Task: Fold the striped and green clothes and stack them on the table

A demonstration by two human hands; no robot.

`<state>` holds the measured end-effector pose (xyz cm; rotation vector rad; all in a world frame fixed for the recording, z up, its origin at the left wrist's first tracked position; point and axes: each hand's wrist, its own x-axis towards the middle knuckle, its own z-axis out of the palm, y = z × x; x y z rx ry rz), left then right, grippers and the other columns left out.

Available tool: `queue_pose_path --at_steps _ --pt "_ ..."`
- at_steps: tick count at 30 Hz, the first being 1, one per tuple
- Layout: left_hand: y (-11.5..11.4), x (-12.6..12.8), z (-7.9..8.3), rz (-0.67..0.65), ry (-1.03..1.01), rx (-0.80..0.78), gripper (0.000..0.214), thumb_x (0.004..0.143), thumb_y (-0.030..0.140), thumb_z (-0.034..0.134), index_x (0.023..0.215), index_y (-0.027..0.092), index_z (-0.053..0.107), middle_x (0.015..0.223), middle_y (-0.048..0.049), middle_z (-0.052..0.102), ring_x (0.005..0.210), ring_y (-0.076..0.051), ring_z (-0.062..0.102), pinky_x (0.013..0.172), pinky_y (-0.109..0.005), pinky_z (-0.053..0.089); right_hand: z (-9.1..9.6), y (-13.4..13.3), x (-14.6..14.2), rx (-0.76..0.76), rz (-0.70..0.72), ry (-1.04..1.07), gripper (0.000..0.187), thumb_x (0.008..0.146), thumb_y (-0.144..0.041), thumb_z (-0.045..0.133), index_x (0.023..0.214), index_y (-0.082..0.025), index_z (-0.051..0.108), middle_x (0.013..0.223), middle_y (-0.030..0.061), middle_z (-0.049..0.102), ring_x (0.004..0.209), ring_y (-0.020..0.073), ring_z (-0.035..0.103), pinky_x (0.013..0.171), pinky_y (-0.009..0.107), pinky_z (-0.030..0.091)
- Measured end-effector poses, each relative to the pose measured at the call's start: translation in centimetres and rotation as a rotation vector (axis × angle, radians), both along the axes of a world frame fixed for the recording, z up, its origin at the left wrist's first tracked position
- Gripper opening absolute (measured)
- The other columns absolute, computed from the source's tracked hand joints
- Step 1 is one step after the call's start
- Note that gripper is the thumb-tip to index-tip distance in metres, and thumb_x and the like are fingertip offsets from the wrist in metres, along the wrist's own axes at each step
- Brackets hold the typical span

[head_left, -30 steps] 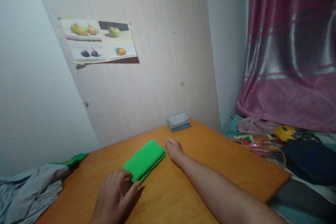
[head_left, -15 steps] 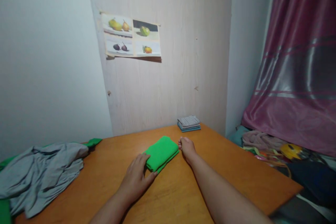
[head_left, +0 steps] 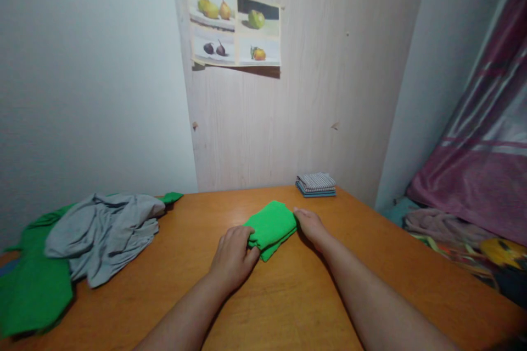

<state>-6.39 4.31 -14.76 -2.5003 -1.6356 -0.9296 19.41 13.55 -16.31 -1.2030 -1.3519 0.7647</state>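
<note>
A bright green folded cloth lies on the wooden table, in several layers; its exact kind is hidden by the folding. At its near left corner, my left hand is closed on the fabric, fingers on top and thumb at the near edge, and the cloth wrinkles there. My right hand is at the right end of the same cloth, its fingers closed against that edge and partly hidden. Beyond my right hand sits a small folded stack, striped on top and blue below.
To the left lies a loose grey garment over crumpled green fabric. A fruit picture sheet hangs on the back wall. Past the table's right edge are a pink curtain and a heap of cloths with a yellow item.
My right hand has gone from a loose fist beside the green cloth to its right edge. My left hand now pinches the near left corner, which has bunched up. The view has shifted left and down.
</note>
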Motion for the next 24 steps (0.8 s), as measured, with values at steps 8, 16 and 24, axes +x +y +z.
queue_pose_path --at_steps 8,16,24 --pt "0.0 -0.1 0.3 -0.054 -0.041 0.012 0.027 0.089 0.033 0.059 0.113 0.028 0.07 0.104 -0.0076 0.067 0.103 -0.029 0.058 0.092 -0.043 0.042 1.0 -1.0 -0.7 -0.056 0.049 0.029 0.052 0.077 -0.07 0.053 0.063 -0.02 0.054 0.061 -0.001 0.056 0.064 0.0161 0.048 0.06 0.028 0.037" --pt "2.3 -0.5 0.7 -0.148 -1.285 -0.266 0.045 0.085 0.054 0.065 0.109 0.017 0.067 0.1 -0.0089 0.074 0.095 -0.026 0.067 0.088 -0.039 0.053 0.6 -0.8 -0.4 -0.18 0.081 0.163 0.049 0.078 -0.068 0.055 0.074 -0.02 0.056 0.067 0.0024 0.062 0.059 0.0145 0.054 0.058 0.026 0.04" --pt "5.0 -4.8 -0.8 0.494 -0.895 -0.066 0.038 0.09 0.03 0.053 0.126 0.016 0.053 0.11 -0.0124 0.071 0.096 -0.022 0.07 0.087 -0.038 0.055 0.1 -1.0 -0.5 -0.005 0.048 -0.584 0.04 0.087 -0.055 0.054 0.091 -0.018 0.069 0.086 0.006 0.071 0.08 0.0199 0.062 0.07 0.029 0.043"
